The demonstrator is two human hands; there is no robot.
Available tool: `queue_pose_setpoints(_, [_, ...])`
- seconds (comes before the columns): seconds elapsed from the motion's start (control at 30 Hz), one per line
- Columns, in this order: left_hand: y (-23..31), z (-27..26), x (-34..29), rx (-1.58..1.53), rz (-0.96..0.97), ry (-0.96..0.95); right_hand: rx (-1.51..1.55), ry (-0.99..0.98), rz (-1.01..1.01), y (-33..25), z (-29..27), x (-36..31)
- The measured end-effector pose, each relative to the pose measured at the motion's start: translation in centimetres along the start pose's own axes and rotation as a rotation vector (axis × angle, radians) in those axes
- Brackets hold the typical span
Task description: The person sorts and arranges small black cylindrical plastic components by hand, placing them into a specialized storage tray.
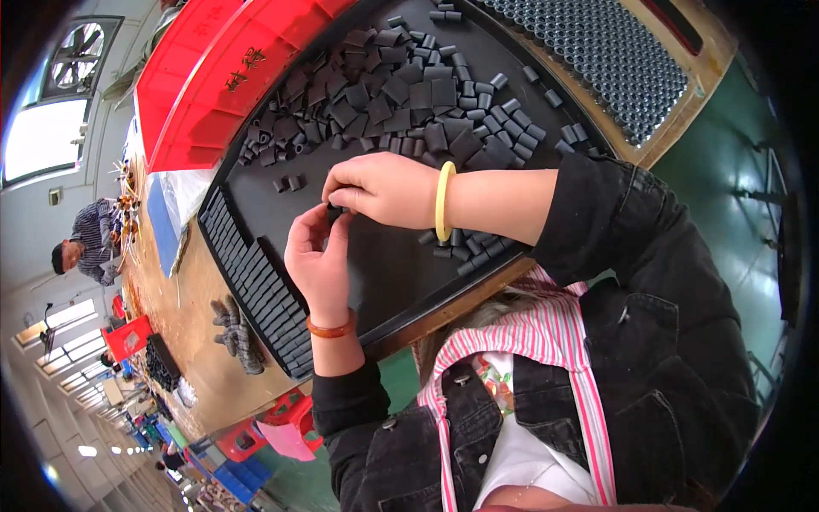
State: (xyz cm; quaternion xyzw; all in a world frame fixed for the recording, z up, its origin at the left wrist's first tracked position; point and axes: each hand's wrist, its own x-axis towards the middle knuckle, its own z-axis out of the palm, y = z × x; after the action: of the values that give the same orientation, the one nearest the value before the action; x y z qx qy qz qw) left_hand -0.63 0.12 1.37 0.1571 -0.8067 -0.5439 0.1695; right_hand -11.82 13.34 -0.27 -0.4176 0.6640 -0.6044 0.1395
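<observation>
My left hand [316, 252], with a brown bracelet at the wrist, is closed round a small black cylindrical piece [335, 212]. The fingers of my right hand [384, 188], below a yellow bangle, pinch at the upper end of that same piece and hide most of it. Both hands meet above a large black tray [375, 282]. Beyond them lies a heap of loose black parts [401, 94], some short tubes and some flat squarish sleeves. More short black tubes [473, 247] lie under my right forearm. Along the tray's left side, similar black pieces [256, 273] stand in neat rows.
A red plastic bin [205, 85] stands at the tray's far left. At the far right, a wooden-edged board carries a grid of shiny round metal parts [597, 60]. A grey glove [236, 334] rests on the wooden table [192, 341]. Another person [90, 239] works farther left.
</observation>
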Motion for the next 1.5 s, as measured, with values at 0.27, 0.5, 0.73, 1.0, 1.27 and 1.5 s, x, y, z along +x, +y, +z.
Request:
queue_pose_setpoints(0.27, [-0.8, 0.0, 0.0, 0.067, 0.083, -0.022, 0.028, 0.093, 0.079, -0.8, -0.5, -0.1])
queue_pose_setpoints(0.5, [-0.2, 0.3, -0.1, -0.043, 0.018, -0.003, -0.013, 0.049, 0.032, -1.1, -1.3, 0.2])
queue_pose_setpoints(0.73, [-0.5, 0.1, -0.2, 0.007, 0.079, 0.004, -0.024, 0.052, 0.052, -0.9, -1.3, 0.2])
queue_pose_setpoints(1.0, [-0.1, -0.1, -0.3, -0.179, -0.104, -0.028, -0.029, 0.016, 0.026, -0.8, -1.3, 0.3])
queue_pose_setpoints(1.27, [-0.1, 0.0, -0.2, -0.086, 0.012, 0.012, -0.105, 0.083, -0.015, -1.2, -0.9, 0.3])
queue_pose_setpoints(1.5, [-0.2, 0.2, -0.2, 0.079, 0.181, 0.045, -0.13, -0.026, 0.054, -1.2, -0.9, -0.2])
